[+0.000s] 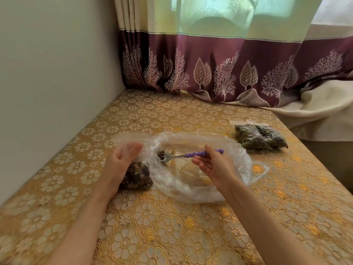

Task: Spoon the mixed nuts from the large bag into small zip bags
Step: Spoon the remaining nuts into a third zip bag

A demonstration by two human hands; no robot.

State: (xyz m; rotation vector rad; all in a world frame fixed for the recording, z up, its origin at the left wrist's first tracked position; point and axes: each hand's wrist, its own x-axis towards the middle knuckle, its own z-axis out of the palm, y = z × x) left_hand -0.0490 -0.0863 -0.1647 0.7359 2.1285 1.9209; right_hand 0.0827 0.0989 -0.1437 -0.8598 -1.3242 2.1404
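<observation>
My left hand (122, 161) holds a small zip bag (138, 175) by its mouth, and its fingers are blurred. The bag's bottom is dark with mixed nuts and rests on the table. My right hand (214, 167) pinches the purple handle of a metal spoon (191, 155). The spoon's bowl carries a few nuts (161, 154) and hovers just right of the small bag's mouth. Under and behind the spoon lies the large clear bag (193, 190), crumpled open and looking almost empty.
Two filled small zip bags (260, 137) lie side by side at the back right of the gold floral tablecloth (172, 226). A wall runs along the left, a purple-bordered curtain (229, 69) hangs behind, and the table's right edge drops beside a white cloth.
</observation>
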